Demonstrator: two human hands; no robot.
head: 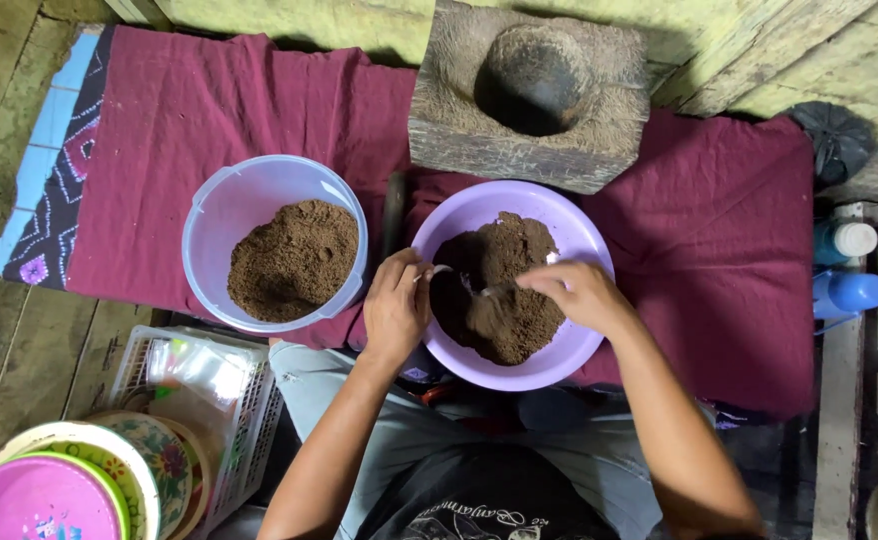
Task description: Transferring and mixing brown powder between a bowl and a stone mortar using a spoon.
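you are sitting on the floor with both hands working over the purple bowl [584, 235], which is resting on the maroon cloth [729, 250] right in front of your knees. the bowl is holding a heap of dark brown powder [504, 325]. your left hand [396, 305] is resting on the bowl's near-left rim, its grip curling closed around something small and pale at the fingertips; what that thing is, you cannot tell from here. your right hand [579, 292] is reaching in from the right, its fingers pinching shut on a thin silvery spoon [479, 290] whose tip is lying in the powder near the middle of the heap.

just to the left, a clear plastic tub [221, 215] is sitting on the same cloth, well apart from your hands, holding more of the same brown powder. beyond the bowl, a stone mortar block [439, 130] with a round hollow is standing against the wall. by your left knee, a white basket [249, 420] and stacked coloured plates [109, 470] are lying on the floor.
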